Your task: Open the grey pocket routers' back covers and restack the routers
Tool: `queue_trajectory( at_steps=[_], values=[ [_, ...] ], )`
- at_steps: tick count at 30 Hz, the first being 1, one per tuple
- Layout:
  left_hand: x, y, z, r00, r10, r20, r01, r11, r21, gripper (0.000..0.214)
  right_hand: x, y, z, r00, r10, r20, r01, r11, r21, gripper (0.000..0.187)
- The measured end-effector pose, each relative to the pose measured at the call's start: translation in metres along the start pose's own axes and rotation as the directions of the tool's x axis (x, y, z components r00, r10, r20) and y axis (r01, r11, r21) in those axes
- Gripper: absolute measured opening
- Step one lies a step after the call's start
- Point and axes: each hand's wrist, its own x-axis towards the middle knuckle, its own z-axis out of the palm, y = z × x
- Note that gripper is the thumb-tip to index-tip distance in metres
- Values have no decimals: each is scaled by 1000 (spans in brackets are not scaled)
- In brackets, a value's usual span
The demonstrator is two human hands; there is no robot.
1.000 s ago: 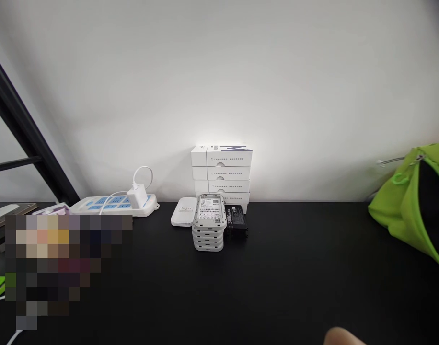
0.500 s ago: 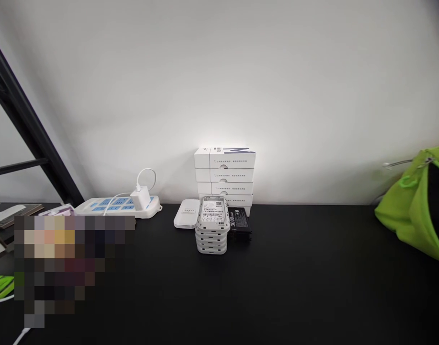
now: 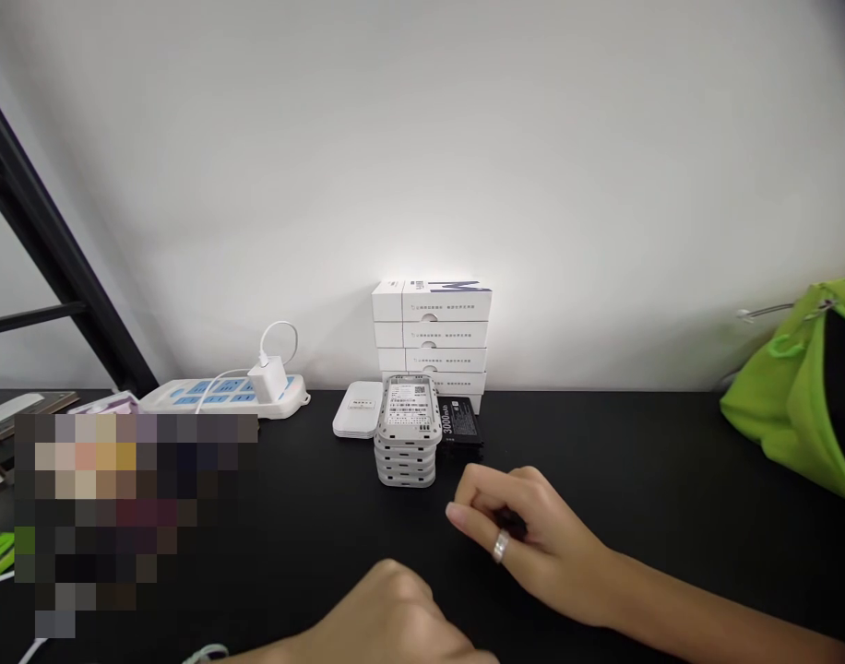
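Observation:
My right hand [image 3: 526,539], a ring on one finger, lies low over the black table [image 3: 636,480] with its fingers curled in; I see nothing in them. It is a short way in front and to the right of a stack of white pocket devices [image 3: 406,433] with labels on top. My left hand [image 3: 387,613] rises from the bottom edge, and only its back shows. A black battery [image 3: 458,420] lies to the right of the stack and white covers [image 3: 357,410] to its left. Several white boxes [image 3: 433,337] are piled behind, against the wall.
A white and blue power strip [image 3: 221,395] with a white charger [image 3: 267,378] plugged in lies at the back left. A lime green bag [image 3: 803,406] sits at the right edge. A black slanted frame [image 3: 41,258] stands at the left. A pixelated patch covers the left foreground.
Both hands have come into view from below; half a second ago neither showed. The right hand has moved up toward the stack of devices. Nothing on the table has moved.

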Motion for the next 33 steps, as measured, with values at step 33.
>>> queue_trajectory(
  at_steps=[33],
  values=[
    [18, 8, -27, 976, -216, 2, 215, 974, -72, 31, 2, -1, 5, 974, 142, 175, -119, 984, -135, 19]
  ],
)
